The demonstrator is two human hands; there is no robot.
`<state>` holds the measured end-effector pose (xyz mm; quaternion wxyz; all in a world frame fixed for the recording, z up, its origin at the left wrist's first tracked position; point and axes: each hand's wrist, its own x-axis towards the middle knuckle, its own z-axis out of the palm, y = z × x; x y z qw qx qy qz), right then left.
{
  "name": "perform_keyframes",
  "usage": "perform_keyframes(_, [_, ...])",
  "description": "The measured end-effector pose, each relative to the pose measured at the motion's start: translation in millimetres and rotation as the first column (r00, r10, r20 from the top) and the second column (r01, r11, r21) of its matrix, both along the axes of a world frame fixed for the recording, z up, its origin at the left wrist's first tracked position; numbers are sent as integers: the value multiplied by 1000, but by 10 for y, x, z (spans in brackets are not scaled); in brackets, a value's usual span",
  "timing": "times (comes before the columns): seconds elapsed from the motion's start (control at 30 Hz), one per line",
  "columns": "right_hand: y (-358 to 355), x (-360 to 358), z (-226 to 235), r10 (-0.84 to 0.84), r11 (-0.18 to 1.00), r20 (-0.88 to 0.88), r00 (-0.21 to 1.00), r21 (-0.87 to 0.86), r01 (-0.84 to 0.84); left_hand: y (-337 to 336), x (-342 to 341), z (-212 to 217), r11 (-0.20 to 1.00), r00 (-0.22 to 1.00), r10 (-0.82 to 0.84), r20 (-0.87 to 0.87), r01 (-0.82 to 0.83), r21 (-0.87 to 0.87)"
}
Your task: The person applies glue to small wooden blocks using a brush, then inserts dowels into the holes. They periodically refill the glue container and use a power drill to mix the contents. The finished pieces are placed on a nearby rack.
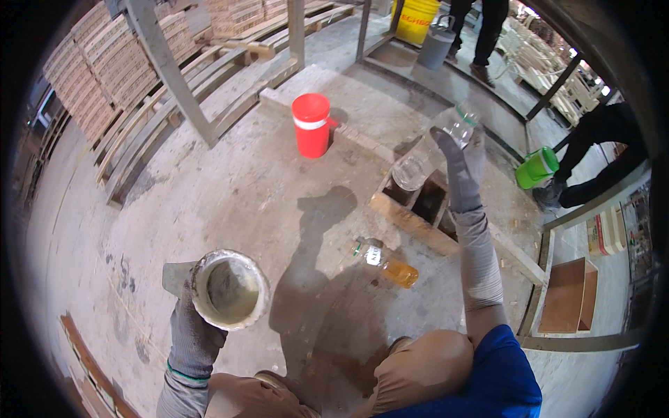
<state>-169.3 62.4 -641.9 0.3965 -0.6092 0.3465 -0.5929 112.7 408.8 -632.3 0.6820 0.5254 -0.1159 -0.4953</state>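
Observation:
My left hand (191,327), in a grey knit glove, is wrapped round a round cup (198,299) with its mouth facing up. Whitish residue coats the cup's rim and inside. A flat grey piece (178,277) juts out beside it; what it belongs to I cannot tell. Out to the right, my gloved right hand (465,157) grips a clear plastic bottle (425,155) near its green-ringed neck. The bottle tilts, base low, over a divided wooden box (411,221). On the floor nearer me lies another bottle (390,267) with amber liquid and a white label.
A red cup with a white band (311,129) stands ahead on the concrete floor. Farther back are a yellow bucket (416,21), a grey can (436,47) and a person's legs (481,35). Right of me are a green container (536,167), another person's legs and metal frame bars.

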Motion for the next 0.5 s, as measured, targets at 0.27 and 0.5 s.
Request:
perform_keyframes(0.27, [498,493,-267,102,986,-216,971,-108,-128,-90,-43,86,985,984,-158,-79,163,61])
perform_keyframes(0.5, [1049,630,297,15,852,-570,822,-422,-309,81,-15,198,994,922,-104,372,103,22])
